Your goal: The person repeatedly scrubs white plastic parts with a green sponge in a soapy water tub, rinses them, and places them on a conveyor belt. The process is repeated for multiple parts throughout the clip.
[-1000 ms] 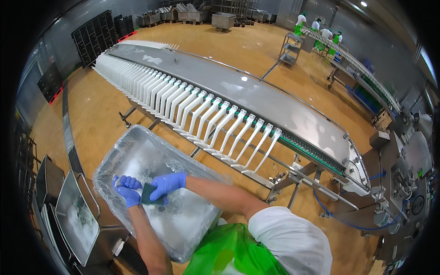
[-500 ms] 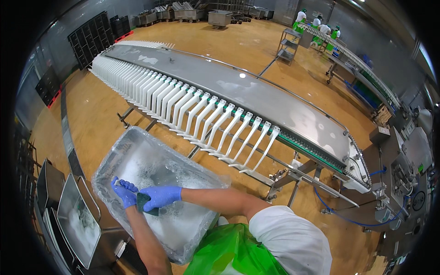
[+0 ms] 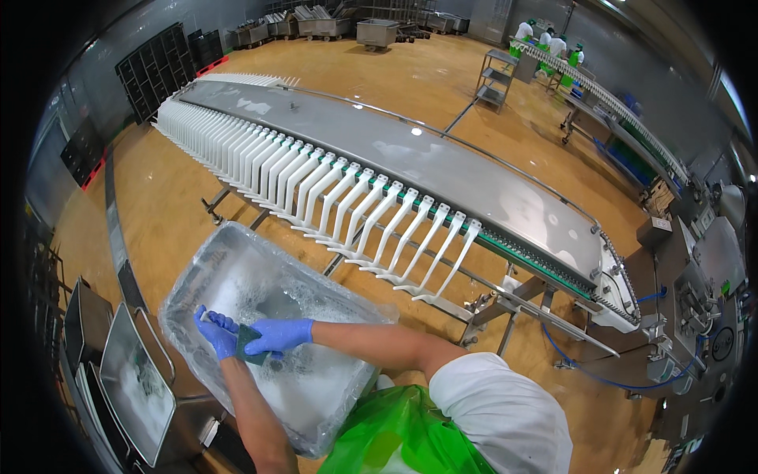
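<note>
My right hand (image 3: 278,335), in a blue glove, grips a dark green scouring pad (image 3: 249,346) and presses it beside my left wrist. My left hand (image 3: 219,332), gloved in blue too, has its fingers curled around something pale of which only a small bit shows. Both hands are over a tub (image 3: 186,278) lined with clear plastic. White suds (image 3: 237,288) float on the water in it.
Beyond the tub runs a long steel conveyor (image 3: 379,146) edged with white angled plastic arms (image 3: 347,201). A steel bin (image 3: 138,379) with suds stands at the left. Machinery (image 3: 695,276) is at the right; several people (image 3: 549,43) work far off.
Both hands have shifted only slightly, with the scouring pad turning a little between them. My grips look the same.
</note>
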A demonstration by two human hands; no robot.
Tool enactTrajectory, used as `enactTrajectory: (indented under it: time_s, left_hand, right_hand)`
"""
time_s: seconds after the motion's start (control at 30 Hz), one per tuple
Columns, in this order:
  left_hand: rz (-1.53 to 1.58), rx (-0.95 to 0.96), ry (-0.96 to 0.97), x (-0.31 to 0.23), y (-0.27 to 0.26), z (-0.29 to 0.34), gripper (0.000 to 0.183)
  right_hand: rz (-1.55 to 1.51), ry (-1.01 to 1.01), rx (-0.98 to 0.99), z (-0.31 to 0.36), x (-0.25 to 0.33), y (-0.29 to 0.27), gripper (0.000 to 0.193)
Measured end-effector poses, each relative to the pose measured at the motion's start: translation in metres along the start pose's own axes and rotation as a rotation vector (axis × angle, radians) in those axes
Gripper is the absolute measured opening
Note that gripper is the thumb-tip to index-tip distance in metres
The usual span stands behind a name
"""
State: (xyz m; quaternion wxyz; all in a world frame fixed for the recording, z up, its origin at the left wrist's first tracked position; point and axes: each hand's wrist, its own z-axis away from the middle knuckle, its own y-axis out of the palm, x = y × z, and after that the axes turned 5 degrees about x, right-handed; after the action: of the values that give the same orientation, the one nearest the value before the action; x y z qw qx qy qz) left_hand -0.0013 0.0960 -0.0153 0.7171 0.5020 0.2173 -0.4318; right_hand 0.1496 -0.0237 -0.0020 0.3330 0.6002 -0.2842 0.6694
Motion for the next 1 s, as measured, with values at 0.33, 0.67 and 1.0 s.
enactTrajectory:
  time_s: [0.33, 0.67, 1.0]
  left_hand:
    - [0.211, 0.37, -0.18, 0.001, 0.008, 0.019, 0.047]
    - [0.352, 0.656, -0.06, 0.027, 0.008, 0.019, 0.039]
    - [-1.084, 0.291, 0.118, 0.048, -0.028, -0.022, 0.045]
  right_hand:
    - [-0.082, -0.185, 0.007, -0.001, 0.007, 0.016, 0.019]
    - [0.101, -0.076, -0.451, 0.0, 0.018, -0.01, 0.037]
    - [0.858, 0.287, -0.642, -0.018, -0.051, -0.038, 0.045]
